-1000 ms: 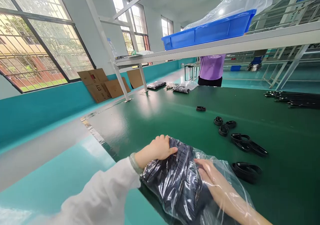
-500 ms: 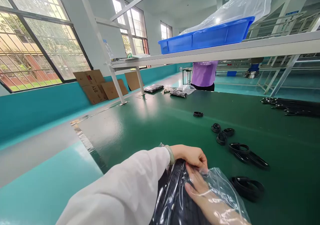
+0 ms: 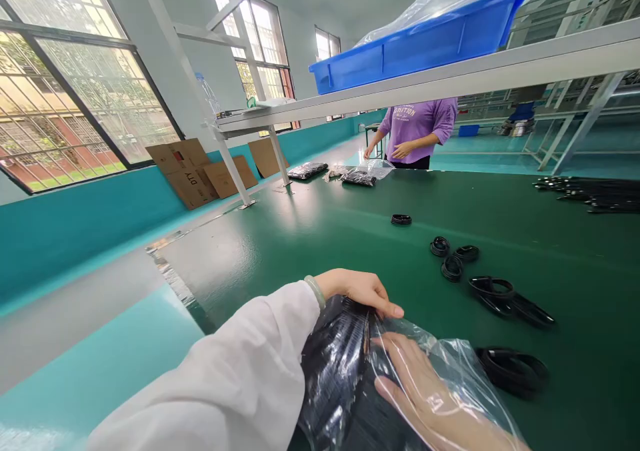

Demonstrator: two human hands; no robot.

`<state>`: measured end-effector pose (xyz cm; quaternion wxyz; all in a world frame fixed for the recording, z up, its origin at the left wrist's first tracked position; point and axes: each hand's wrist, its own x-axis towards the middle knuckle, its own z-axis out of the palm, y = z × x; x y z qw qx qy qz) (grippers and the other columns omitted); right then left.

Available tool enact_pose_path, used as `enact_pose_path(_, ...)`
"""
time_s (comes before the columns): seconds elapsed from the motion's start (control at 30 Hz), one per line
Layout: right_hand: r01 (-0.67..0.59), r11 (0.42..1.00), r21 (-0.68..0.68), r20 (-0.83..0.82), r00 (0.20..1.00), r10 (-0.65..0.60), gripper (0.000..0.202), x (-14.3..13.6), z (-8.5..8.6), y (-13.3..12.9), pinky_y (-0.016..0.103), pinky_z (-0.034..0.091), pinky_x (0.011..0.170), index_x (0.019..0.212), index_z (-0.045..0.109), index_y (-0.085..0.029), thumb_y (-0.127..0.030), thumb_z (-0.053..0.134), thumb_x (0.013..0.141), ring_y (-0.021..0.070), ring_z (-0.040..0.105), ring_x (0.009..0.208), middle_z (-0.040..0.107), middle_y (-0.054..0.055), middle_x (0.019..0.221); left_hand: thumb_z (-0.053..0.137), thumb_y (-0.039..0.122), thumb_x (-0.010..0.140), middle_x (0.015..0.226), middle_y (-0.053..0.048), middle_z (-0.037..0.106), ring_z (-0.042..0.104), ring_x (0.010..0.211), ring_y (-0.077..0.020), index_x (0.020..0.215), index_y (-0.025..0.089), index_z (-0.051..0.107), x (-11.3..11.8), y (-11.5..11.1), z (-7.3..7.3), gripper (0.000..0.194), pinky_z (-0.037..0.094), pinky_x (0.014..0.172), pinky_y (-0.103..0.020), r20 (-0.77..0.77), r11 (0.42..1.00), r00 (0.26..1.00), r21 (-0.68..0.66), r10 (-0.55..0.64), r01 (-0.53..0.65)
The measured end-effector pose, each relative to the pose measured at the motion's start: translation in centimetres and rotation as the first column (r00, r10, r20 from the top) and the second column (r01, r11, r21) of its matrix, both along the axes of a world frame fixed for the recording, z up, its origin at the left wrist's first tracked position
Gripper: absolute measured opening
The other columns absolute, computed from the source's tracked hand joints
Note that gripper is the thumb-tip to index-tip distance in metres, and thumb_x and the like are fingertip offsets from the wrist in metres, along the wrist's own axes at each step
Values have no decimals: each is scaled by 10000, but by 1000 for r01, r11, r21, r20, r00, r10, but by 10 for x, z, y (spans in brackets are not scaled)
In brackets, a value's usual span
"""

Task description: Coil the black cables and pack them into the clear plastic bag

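A clear plastic bag (image 3: 453,364) packed with black cables (image 3: 340,351) lies in front of me on the green table. My left hand (image 3: 363,291), in a white sleeve with a pale bangle, reaches over the bag's far end, fingers curled down on it. Part of those fingers is hidden behind the bag. Inside the bag, under the clear film, is my right hand (image 3: 413,374); its fingers are stretched out and lie along the cables, thumb apart. To the right of the bag rests a coiled black cable (image 3: 513,371).
Several more cable coils (image 3: 453,267) lie on the green table (image 3: 280,251), with a long cable bundle (image 3: 590,191) at far right. Packed bags (image 3: 307,170) sit at the back. A shelf (image 3: 400,94) with a blue tray (image 3: 425,41) crosses overhead. A person in purple (image 3: 415,131) stands opposite.
My left hand has shifted slightly left with its thumb now extended. The bag appears spread wider, showing more of the cables. The person opposite shows more fully as my view tilts.
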<state>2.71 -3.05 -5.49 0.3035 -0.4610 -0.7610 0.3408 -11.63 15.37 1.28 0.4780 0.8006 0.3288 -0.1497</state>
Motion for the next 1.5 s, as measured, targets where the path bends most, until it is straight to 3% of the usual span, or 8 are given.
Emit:
enact_pose_path(0.27, -98, 991, -93, -59, 994, 92, 261, -18, 12, 15, 465, 483, 917, 1007, 474, -243, -486, 381, 1002, 268, 542, 954, 526, 53, 1017, 725, 349, 812, 718, 20, 681, 609, 705, -119, 806, 159, 732, 4, -19, -37, 190, 448, 680, -204, 163, 990, 985, 123, 54, -75)
enact_pose_path(0.43, -172, 983, -66, -10, 985, 172, 333, 3, 3, -2, 499, 401, 1092, 1275, 499, -273, -456, 346, 1044, 294, 431, 1276, 495, 76, 1317, 671, 436, 851, 1162, -62, 702, 636, 1087, -212, 1113, 190, 716, -12, -33, -17, 362, 468, 940, -268, 200, 944, 974, 285, 111, -166)
enact_pose_path(0.57, -214, 975, -67, 52, 975, 217, 502, 30, -17, -24, 568, 276, 1177, 1533, 254, -362, -467, 351, 1052, 303, 229, 1438, 264, 6, 1570, 553, 450, 923, 1596, -191, 215, 172, 1483, -325, 1452, 132, 426, -67, -69, 5, 630, 180, 1194, -486, 214, 752, 909, 510, 358, -417)
enact_pose_path(0.73, -53, 999, -13, 89, 995, 54, 533, 36, -38, -43, 600, 433, 1077, 1522, 318, -387, -490, 429, 1011, 386, 340, 1378, 382, 3, 1513, 334, 549, 987, 1614, -222, -56, -41, 1488, -387, 1531, 140, 254, -129, -156, -4, 686, 109, 1158, -647, 222, 469, 721, 629, 656, -620)
enact_pose_path(1.0, 101, 989, 111, -108, 990, -89, 371, 16, -35, -44, 515, 527, 1006, 1234, 607, -263, -473, 382, 1029, 302, 586, 1167, 642, 76, 1225, 294, 522, 1006, 1639, -19, 45, 20, 1502, -283, 1523, 391, 247, -129, -243, -58, 536, 154, 1192, -591, 363, 249, 583, 651, 727, -717)
enact_pose_path(1.13, 65, 995, 73, -52, 997, -61, 411, 16, -32, -49, 502, 484, 1056, 1296, 553, -267, -486, 306, 1051, 289, 514, 1258, 566, 70, 1332, 312, 538, 994, 1602, -45, 169, 89, 1484, -279, 1524, 385, 250, -127, -244, -60, 555, 190, 1184, -582, 388, 224, 547, 625, 742, -748)
enact_pose_path(1.33, -102, 958, 268, 295, 955, 20, 956, 29, -41, -68, 594, 310, 1143, 1562, -96, -280, -574, 578, 952, 365, 129, 1454, 86, 111, 1614, 457, 592, 929, 1567, -92, 198, 131, 1467, -326, 1481, 376, 354, -127, -242, -48, 602, 232, 1153, -596, 404, 232, 504, 556, 763, -798)
enact_pose_path(1.5, -52, 970, 238, 273, 962, -16, 1218, -1, -37, -63, 605, 246, 1158, 1498, -283, -251, -565, 713, 871, 401, 80, 1448, 48, 166, 1607, 490, 559, 925, 1505, -132, 276, 165, 1457, -333, 1479, 317, 366, -126, -233, -46, 618, 241, 1155, -593, 417, 262, 548, 569, 726, -780)
